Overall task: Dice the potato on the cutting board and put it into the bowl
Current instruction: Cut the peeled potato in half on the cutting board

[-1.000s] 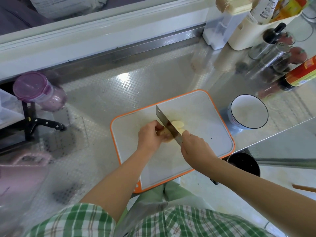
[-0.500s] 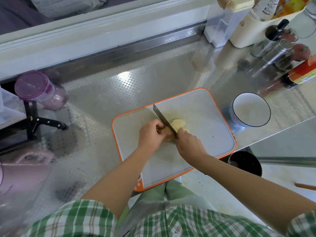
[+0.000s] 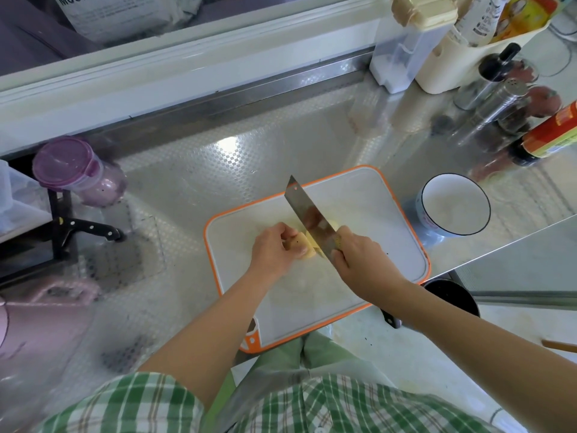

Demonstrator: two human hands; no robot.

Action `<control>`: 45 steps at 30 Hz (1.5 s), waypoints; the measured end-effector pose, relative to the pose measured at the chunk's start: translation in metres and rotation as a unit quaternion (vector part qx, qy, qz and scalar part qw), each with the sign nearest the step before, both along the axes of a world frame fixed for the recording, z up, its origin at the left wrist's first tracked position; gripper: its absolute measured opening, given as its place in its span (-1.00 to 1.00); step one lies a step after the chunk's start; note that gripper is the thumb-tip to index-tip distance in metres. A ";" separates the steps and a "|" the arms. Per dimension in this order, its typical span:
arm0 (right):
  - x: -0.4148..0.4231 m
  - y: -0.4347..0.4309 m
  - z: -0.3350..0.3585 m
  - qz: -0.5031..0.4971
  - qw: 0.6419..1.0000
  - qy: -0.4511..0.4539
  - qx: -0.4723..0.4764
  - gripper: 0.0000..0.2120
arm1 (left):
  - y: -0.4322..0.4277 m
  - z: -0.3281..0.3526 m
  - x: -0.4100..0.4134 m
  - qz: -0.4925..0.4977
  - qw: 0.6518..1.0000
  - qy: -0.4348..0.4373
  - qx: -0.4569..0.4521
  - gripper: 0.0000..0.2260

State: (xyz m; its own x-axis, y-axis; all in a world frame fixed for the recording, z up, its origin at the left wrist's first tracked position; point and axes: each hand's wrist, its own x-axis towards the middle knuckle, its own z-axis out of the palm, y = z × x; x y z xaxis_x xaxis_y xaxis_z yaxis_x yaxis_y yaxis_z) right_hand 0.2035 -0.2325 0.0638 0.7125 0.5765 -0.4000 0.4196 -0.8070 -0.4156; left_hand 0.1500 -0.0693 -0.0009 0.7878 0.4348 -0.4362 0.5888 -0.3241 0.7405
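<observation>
Potato: mid-board, partly sliced.
Left hand: fingers curled, pinning the potato; tuck the tips behind the blade.
Right hand: clenched round the knife; cut straight down, evenly.
Bowl: right of board, no potato in it.

One cutting board, one bowl, one cleaver, two hands, perhaps three potato pieces.

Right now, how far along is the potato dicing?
Done: some slices cut, lying by the cleaver. In hand: left hand holds the potato on the cutting board, right hand grips the cleaver over it. Left: dicing, then filling the bowl, which holds no potato.
</observation>
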 end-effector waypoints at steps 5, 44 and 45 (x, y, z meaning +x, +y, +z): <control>-0.011 0.001 -0.005 -0.001 1.000 0.011 -0.027 -0.94 | -0.004 0.002 0.000 0.009 1.000 0.012 0.016 -0.74; -0.002 0.005 -0.003 0.003 1.000 -0.003 -0.020 -0.91 | -0.004 0.008 0.001 0.030 0.999 -0.005 0.024 -0.68; -0.003 0.004 -0.002 0.010 1.000 -0.003 -0.028 -0.91 | -0.005 0.008 0.001 0.034 0.999 -0.004 0.020 -0.68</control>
State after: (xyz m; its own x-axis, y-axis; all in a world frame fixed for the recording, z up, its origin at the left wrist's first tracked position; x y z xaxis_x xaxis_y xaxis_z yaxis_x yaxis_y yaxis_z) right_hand 0.2009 -0.2282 0.0622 0.7034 0.5682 -0.4271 0.4389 -0.8198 -0.3677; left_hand 0.1512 -0.0742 0.0070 0.7589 0.5051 -0.4110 0.6048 -0.3126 0.7325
